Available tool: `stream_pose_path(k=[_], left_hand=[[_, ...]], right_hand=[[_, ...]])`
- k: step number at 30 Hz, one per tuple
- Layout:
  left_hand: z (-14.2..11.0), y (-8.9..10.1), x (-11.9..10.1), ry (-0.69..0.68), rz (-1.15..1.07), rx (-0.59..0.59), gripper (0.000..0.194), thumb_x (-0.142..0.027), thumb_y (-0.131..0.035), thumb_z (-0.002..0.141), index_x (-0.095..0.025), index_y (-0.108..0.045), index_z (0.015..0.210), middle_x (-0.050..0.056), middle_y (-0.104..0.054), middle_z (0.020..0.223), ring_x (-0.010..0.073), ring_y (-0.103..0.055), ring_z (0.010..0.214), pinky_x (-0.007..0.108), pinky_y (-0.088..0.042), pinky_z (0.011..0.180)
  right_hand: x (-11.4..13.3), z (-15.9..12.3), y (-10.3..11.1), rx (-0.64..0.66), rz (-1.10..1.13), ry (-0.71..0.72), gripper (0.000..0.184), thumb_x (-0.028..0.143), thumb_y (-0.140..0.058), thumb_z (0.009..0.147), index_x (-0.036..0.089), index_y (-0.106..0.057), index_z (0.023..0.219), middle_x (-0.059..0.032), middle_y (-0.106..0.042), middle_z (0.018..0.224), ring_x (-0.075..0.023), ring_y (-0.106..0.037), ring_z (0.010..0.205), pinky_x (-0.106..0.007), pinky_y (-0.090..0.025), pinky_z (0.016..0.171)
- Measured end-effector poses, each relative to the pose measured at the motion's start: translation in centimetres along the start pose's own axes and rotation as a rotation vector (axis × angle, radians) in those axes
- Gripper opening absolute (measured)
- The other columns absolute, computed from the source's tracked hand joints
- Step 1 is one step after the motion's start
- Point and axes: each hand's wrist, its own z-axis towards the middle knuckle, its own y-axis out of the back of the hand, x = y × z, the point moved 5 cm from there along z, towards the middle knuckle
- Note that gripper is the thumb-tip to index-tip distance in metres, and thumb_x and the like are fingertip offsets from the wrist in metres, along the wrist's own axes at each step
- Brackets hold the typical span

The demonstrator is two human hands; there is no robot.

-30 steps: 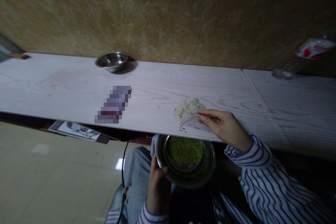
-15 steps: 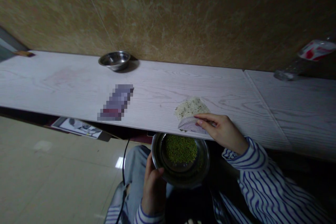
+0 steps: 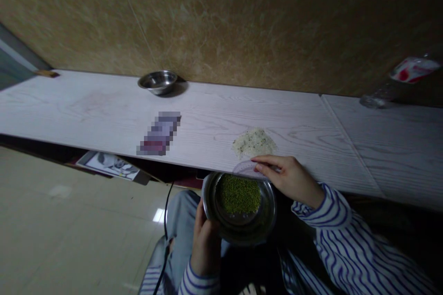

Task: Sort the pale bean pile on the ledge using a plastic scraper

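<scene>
Now your right hand (image 3: 290, 177) has its thumb and fingertips pinched together on a thin translucent disc (image 3: 244, 167), which sits at nine to ten o'clock from the knuckles. A second ago the disc lay against the front of the pale grain pile (image 3: 254, 142); it has since slid to the counter's near edge. The few loose green beans that lay beside it then no longer show on the counter (image 3: 207, 115). At eight o'clock from that hand, your left hand (image 3: 207, 239) is curled round the rim of a metal bowl (image 3: 254, 231), its fingers partly hidden. Green beans (image 3: 240, 195) lie inside. The pile, flecked with dark green, stays at ten o'clock from your right hand. Farther out from the pile, a smaller bowl (image 3: 161, 88) stands at ten o'clock, and a clear bottle (image 3: 413, 70) between two and three.
</scene>
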Motion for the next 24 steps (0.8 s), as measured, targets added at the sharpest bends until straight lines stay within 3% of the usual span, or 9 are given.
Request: stream_pose_path(k=[6, 10, 12, 16, 24], left_hand=[[-0.1, 1.6, -0.2, 0.031, 0.022, -0.035, 0.058, -0.026, -0.072, 0.066, -0.025, -0.069, 0.124, 0.007, -0.075, 0.108, 0.0328, -0.064, 0.105, 0.042, -0.052, 0.085], [-0.6, 2.0, 0.3, 0.045, 0.062, -0.056, 0.045, -0.023, -0.072, 0.067, -0.026, -0.072, 0.111, 0.005, -0.074, 0.103, 0.0279, -0.063, 0.096, 0.038, -0.05, 0.08], [-0.8, 1.9, 0.7, 0.027, 0.057, -0.03, 0.042, -0.026, -0.069, 0.069, -0.024, -0.073, 0.11, 0.007, -0.074, 0.108, 0.0297, -0.063, 0.101, 0.04, -0.05, 0.083], [-0.7, 2.3, 1.2, 0.013, 0.043, -0.05, 0.055, -0.027, -0.069, 0.065, -0.025, -0.07, 0.12, 0.007, -0.073, 0.116, 0.0342, -0.06, 0.115, 0.043, -0.049, 0.091], [-0.7, 2.1, 0.7, -0.004, 0.048, 0.021, 0.05, -0.031, -0.071, 0.069, -0.025, -0.071, 0.119, 0.008, -0.073, 0.121, 0.0364, -0.056, 0.126, 0.047, -0.043, 0.103]], right_hand=[[-0.4, -0.4, 2.3, -0.109, 0.05, 0.014, 0.025, 0.028, -0.065, 0.087, 0.019, -0.082, 0.103, -0.009, -0.083, 0.097, -0.0254, -0.079, 0.091, -0.04, -0.064, 0.087], [-1.0, -0.8, 4.0, -0.18, 0.088, -0.017, 0.024, 0.034, -0.068, 0.086, 0.021, -0.082, 0.102, -0.0076, -0.083, 0.09, -0.0256, -0.079, 0.088, -0.04, -0.064, 0.085], [-1.2, -1.0, 4.4, -0.193, 0.092, -0.029, 0.025, 0.036, -0.069, 0.085, 0.022, -0.082, 0.102, -0.0079, -0.083, 0.09, -0.0258, -0.079, 0.088, -0.039, -0.064, 0.084], [-1.7, -1.5, 5.0, -0.232, 0.113, -0.046, 0.028, 0.039, -0.071, 0.084, 0.02, -0.081, 0.102, -0.0089, -0.083, 0.089, -0.0261, -0.079, 0.085, -0.039, -0.065, 0.081], [-3.0, -2.0, 5.8, -0.3, 0.177, -0.051, 0.036, 0.05, -0.076, 0.081, 0.019, -0.08, 0.1, -0.01, -0.082, 0.085, -0.0255, -0.079, 0.079, -0.037, -0.065, 0.071]])
